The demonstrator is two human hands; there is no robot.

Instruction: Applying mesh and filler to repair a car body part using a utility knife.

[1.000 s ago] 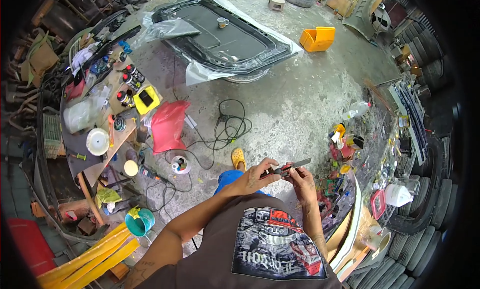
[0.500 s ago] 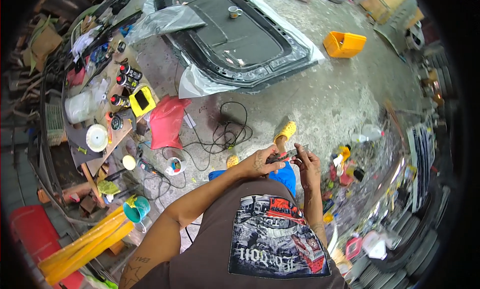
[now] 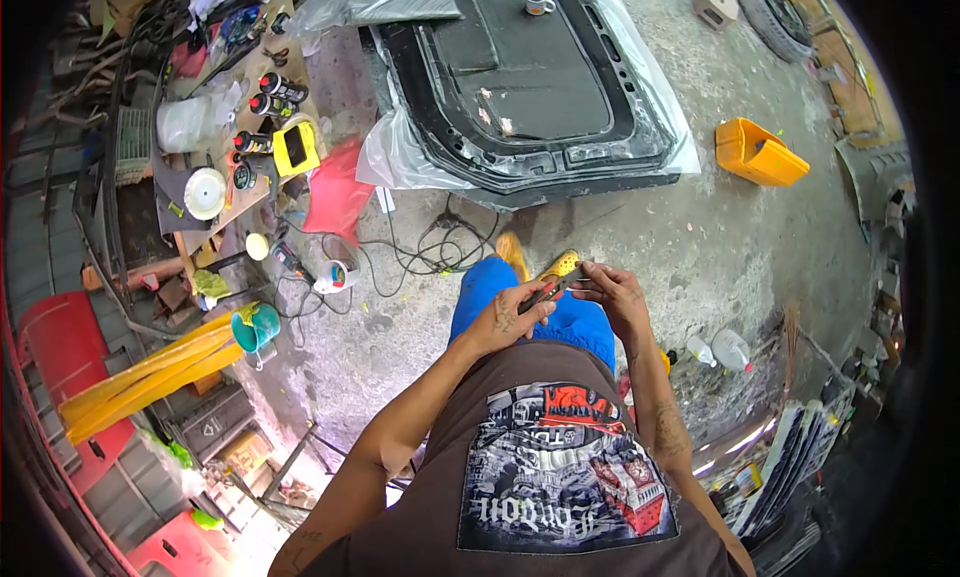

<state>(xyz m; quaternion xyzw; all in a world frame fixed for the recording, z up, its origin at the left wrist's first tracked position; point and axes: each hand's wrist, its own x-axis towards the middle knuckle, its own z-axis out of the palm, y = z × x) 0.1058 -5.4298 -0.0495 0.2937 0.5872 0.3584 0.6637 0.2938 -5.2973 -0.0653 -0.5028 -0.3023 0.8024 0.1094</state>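
Observation:
My left hand [image 3: 506,319] is closed around the handle of a black-and-red utility knife [image 3: 541,295], held in front of my waist. Its thin grey end points away to the right. There the fingertips of my right hand [image 3: 612,295] pinch it, palm partly hidden. Beyond my feet a large black vehicle panel [image 3: 530,112] lies on white plastic sheeting [image 3: 680,137]. A white mug [image 3: 538,2] stands on the panel's far part. Neither hand touches the panel.
To the left, a cluttered bench [image 3: 240,212] carries dark bottles [image 3: 272,105] and a yellow container [image 3: 296,147]. A black cable [image 3: 440,242] lies coiled on the floor before the panel. An orange bin [image 3: 760,153] stands right. A teal bucket [image 3: 256,327] is at lower left.
My view has turned, and the panel now appears nearer. My feet have shifted, and the litter heap on the right has mostly left view. Both hands still hold the utility knife.

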